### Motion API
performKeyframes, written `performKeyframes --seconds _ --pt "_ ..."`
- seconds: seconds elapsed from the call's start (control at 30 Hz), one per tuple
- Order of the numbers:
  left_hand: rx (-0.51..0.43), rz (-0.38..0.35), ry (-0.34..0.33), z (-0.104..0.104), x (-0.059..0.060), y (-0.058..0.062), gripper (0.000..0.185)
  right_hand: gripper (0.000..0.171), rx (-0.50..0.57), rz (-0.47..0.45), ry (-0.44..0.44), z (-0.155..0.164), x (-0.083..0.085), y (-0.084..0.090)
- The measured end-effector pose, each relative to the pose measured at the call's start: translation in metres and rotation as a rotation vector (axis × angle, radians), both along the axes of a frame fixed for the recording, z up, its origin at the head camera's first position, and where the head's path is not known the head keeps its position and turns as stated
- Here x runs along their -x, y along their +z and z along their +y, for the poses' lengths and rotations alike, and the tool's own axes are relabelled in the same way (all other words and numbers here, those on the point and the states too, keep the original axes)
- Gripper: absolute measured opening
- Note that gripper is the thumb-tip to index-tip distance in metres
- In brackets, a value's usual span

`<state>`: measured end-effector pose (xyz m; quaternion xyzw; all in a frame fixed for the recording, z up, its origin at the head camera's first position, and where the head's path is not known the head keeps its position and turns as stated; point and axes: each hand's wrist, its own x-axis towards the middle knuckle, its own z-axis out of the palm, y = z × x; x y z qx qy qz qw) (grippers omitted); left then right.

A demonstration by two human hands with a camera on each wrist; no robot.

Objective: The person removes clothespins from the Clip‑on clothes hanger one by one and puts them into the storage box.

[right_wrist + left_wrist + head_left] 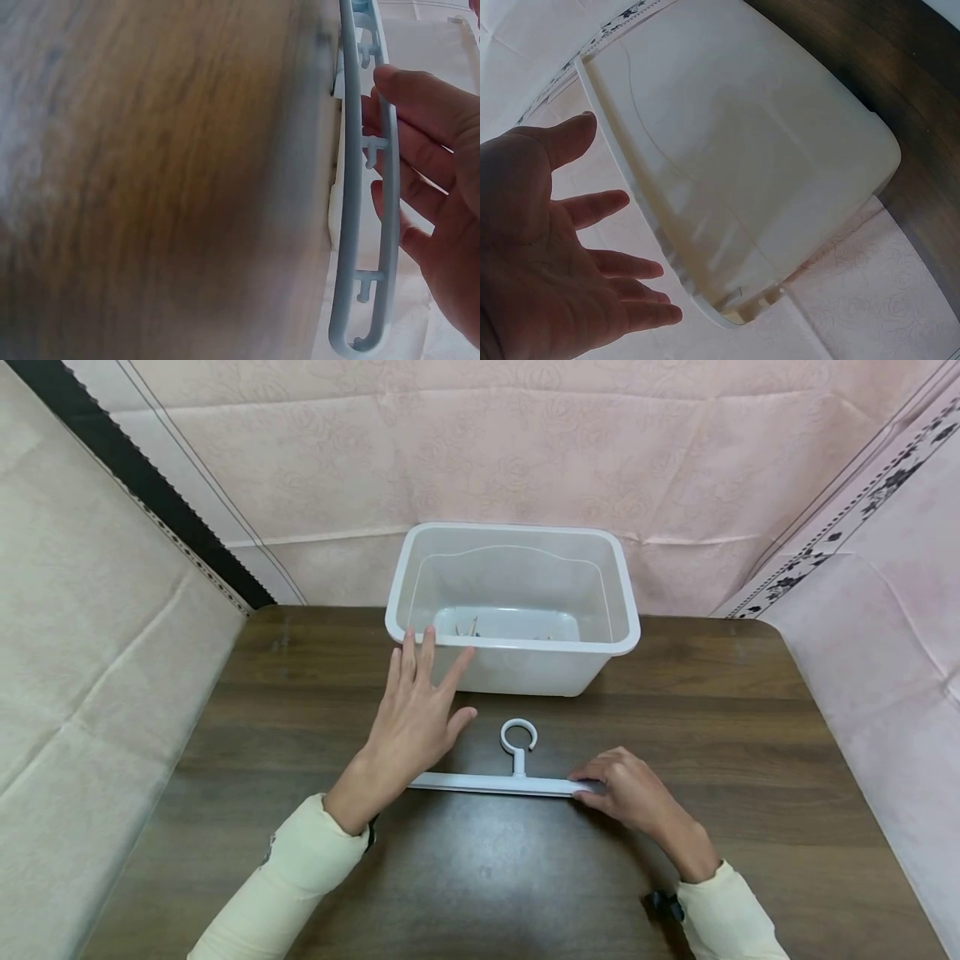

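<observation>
A pale blue-white hanger bar (502,783) with a ring hook (518,737) lies flat on the dark wooden table (300,693), in front of a translucent white bin (517,647). My right hand (618,783) grips the bar's right end, fingers curled over it. In the right wrist view the fingers (427,165) lie along the ribbed hanger (367,210). My left hand (422,697) hovers open with fingers spread, its fingertips at the bin's front-left rim. In the left wrist view the open palm (562,247) faces the bin's wall (757,165) and holds nothing.
Several small wooden pegs (468,627) lie on the bin's floor. Pink cloth walls (525,452) close in the table at the back and on both sides. Bare tabletop (487,877) stretches between my forearms and the near edge.
</observation>
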<state>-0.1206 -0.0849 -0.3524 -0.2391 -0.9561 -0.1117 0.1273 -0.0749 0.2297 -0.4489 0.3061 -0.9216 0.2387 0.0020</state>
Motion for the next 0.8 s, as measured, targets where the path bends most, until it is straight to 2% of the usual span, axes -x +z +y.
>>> performKeyframes --seconds 0.2,0.43,0.5,0.63,0.8 --pt "0.0 -0.011 -0.004 0.001 -0.001 0.001 0.072 0.018 -0.006 -0.006 0.007 0.001 0.001 -0.002" --pt "0.001 -0.049 -0.041 0.006 -0.005 0.005 0.072 0.019 -0.025 -0.01 0.012 0.002 -0.002 -0.005" --pt "0.004 -0.041 -0.046 0.006 -0.006 0.006 0.072 0.02 -0.011 0.028 0.003 0.003 -0.002 -0.002" --pt "0.014 -0.019 -0.071 0.007 -0.005 0.004 0.072 0.024 0.07 0.166 -0.012 0.003 0.001 0.011" --pt "0.045 0.009 -0.089 0.009 -0.005 0.003 0.071 0.043 0.128 0.296 -0.03 0.002 0.007 0.034"
